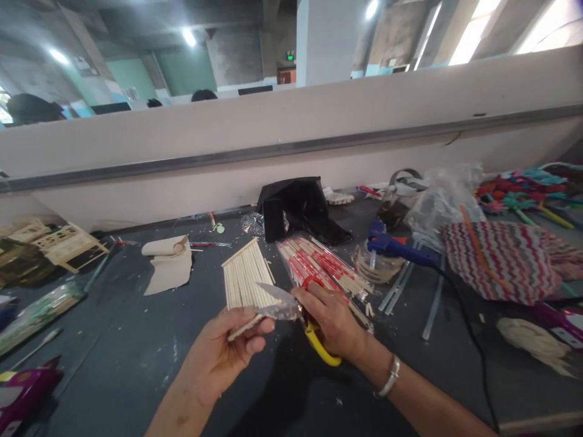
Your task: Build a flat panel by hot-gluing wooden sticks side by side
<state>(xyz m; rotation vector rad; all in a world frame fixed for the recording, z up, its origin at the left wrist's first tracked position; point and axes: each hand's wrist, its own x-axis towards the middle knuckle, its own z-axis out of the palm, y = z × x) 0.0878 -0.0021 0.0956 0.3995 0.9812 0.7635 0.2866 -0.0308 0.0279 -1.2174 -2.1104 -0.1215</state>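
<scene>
My left hand (223, 346) pinches a short wooden stick (246, 328) between thumb and fingers. In my right hand (334, 318) is a pair of scissors (282, 305) with red and yellow handles. The scissor blades point left and reach the stick's upper end; whether they touch it I cannot tell. Just beyond my left hand lies a flat panel of pale sticks (248, 273) set side by side, its near edge partly hidden by my fingers and the blades. Clear packs of red-and-pale sticks (319, 261) lie beyond my right hand.
A blue glue gun (396, 246) with a black cord lies right of the packs, near several clear glue sticks (403, 282). A black bag (296, 209) stands by the wall. Left are curled beige cloth (168, 261) and wooden models (70, 243). A striped knitted pouch (498, 261) lies right.
</scene>
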